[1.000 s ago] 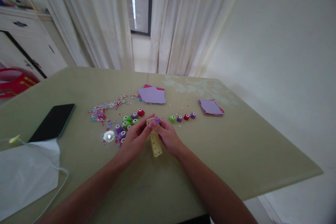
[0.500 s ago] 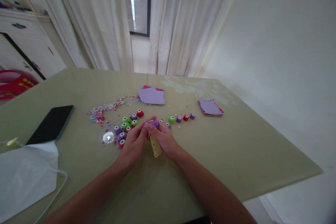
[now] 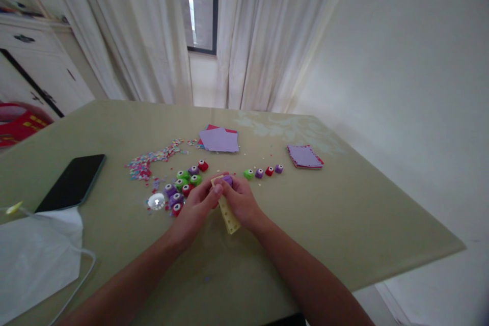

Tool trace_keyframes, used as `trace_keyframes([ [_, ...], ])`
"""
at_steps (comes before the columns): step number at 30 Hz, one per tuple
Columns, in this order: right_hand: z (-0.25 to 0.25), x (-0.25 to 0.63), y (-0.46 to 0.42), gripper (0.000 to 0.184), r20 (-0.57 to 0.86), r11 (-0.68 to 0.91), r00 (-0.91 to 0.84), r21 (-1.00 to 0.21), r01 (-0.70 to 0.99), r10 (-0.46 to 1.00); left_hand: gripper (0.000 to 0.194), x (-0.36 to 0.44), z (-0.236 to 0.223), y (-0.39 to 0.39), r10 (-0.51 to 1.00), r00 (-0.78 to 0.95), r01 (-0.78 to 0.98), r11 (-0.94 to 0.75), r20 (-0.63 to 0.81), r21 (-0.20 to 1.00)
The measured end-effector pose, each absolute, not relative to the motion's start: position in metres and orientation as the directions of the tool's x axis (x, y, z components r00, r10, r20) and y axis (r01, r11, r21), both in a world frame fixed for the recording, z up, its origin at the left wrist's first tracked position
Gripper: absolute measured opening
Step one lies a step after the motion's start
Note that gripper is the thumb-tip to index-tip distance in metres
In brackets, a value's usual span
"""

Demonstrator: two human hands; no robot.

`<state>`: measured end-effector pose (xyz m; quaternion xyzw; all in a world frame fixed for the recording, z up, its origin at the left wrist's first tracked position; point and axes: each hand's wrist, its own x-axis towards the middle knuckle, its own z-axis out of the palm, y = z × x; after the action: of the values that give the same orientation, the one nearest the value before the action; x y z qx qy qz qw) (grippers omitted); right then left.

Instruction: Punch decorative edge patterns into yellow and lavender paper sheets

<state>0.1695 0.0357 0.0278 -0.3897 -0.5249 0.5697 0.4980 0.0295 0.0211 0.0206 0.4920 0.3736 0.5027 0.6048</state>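
Note:
Both my hands meet over the middle of the olive table (image 3: 344,214). My right hand (image 3: 242,202) is closed round a small purple paper punch (image 3: 228,180) that sits on a yellow paper strip (image 3: 229,216) with punched holes along it. My left hand (image 3: 194,206) pinches the far end of the same strip, fingers pressed together against the punch. The strip slants down between my palms towards me. To the left of my left hand lies a cluster of several green, purple and red punches (image 3: 182,187).
A row of small punches (image 3: 263,171) lies beyond my right hand. Purple and red paper stacks (image 3: 218,139) (image 3: 304,156), scattered confetti (image 3: 151,159), a black phone (image 3: 71,182), white cloth with a cable (image 3: 34,254) and a shiny disc (image 3: 155,201) lie around. Curtains and a window stand behind.
The yellow strip has slid further out towards me beneath the punch, after being drawn in half a second ago. Both hands stay together at the same spot.

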Motion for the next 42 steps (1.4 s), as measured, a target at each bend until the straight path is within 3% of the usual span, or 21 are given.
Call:
trace_keyframes([
  [4, 0.024, 0.168, 0.034, 0.048, 0.088, 0.052, -0.213, -0.985, -0.166, 0.973, 0.053, 0.031, 0.024, 0.018, 0.976, 0.217, -0.213, 0.027, 0.02, 0.977],
  [18, 0.028, 0.167, 0.029, 0.054, 0.146, 0.122, -0.195, -0.984, -0.13, 0.97, 0.046, 0.04, 0.029, 0.007, 0.985, 0.173, -0.371, 0.059, 0.006, 0.927],
  [24, 0.025, 0.171, 0.032, 0.052, 0.087, 0.055, -0.252, -0.99, -0.132, 0.964, 0.05, 0.034, 0.035, 0.013, 0.976, 0.216, -0.328, 0.06, 0.014, 0.943],
  [31, 0.035, 0.175, 0.034, 0.047, 0.218, 0.19, -0.178, -0.968, -0.161, 0.96, 0.062, 0.03, 0.038, 0.018, 0.965, 0.198, -0.334, -0.098, 0.171, 0.937],
  [37, 0.04, 0.18, 0.039, 0.038, 0.142, 0.109, -0.126, -0.966, -0.235, 0.982, 0.051, 0.033, 0.025, 0.028, 0.967, 0.113, -0.324, -0.182, 0.229, 0.928],
  [42, 0.05, 0.191, 0.044, 0.045, 0.16, 0.159, -0.153, -0.987, -0.018, 0.975, 0.052, 0.026, 0.022, 0.035, 0.976, 0.046, -0.258, -0.194, 0.212, 0.947],
])
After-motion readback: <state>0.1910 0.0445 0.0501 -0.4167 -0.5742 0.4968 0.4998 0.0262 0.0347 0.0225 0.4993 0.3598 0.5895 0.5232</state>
